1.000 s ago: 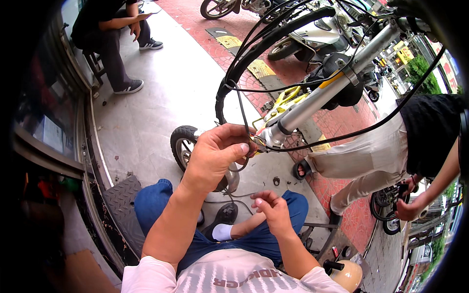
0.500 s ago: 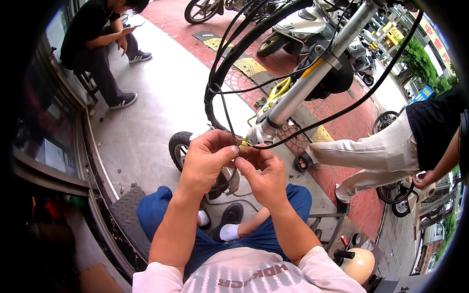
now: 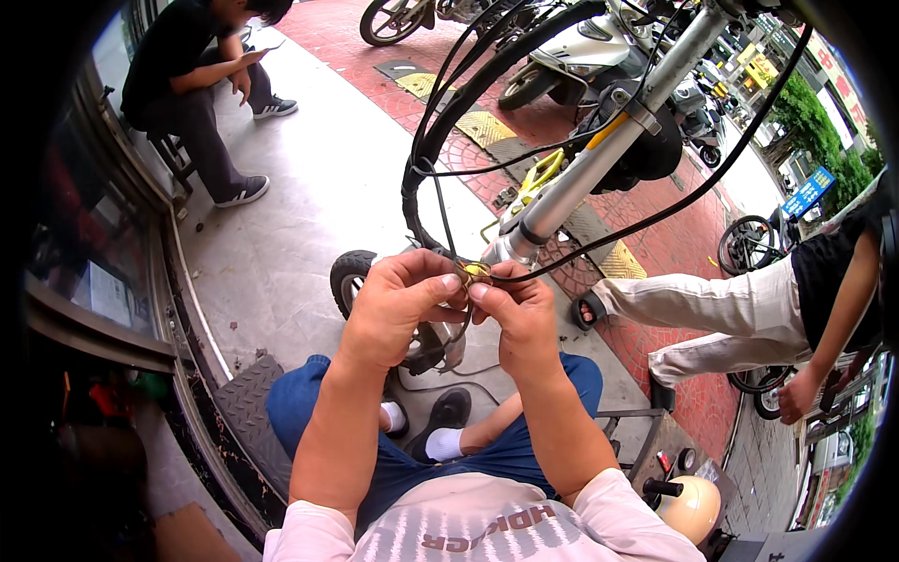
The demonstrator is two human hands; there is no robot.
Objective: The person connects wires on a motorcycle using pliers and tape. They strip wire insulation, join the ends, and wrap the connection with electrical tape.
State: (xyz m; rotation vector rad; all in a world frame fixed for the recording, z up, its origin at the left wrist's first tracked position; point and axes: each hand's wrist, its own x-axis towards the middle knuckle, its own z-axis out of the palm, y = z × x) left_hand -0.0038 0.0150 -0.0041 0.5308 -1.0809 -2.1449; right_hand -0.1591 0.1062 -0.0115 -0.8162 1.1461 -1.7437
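Note:
Both my hands meet in front of a scooter's silver steering tube [image 3: 609,155]. My left hand [image 3: 398,304] pinches thin wires [image 3: 477,270], yellowish with dark strands, between thumb and fingers. Facing it, my right hand [image 3: 523,318] is closed on the same wires, its thumb pressed to the forefinger. A black cable [image 3: 655,217] curves down from the upper right to my right fingers. Another dark cable [image 3: 444,214] drops to the wires from a thick black cable bundle [image 3: 411,187]. The wire ends are partly hidden by my fingertips.
A small black-tyred wheel [image 3: 348,278] stands behind my left hand. At the left a person [image 3: 192,89] sits on a stool; another person in pale trousers [image 3: 702,304] is at the right. Parked scooters [image 3: 571,56] line the back. A cream rounded object [image 3: 688,508] lies lower right.
My right thumb has shifted up beside the left one, and more of the yellowish wires shows between my hands. The person at the right has changed stance and arm position.

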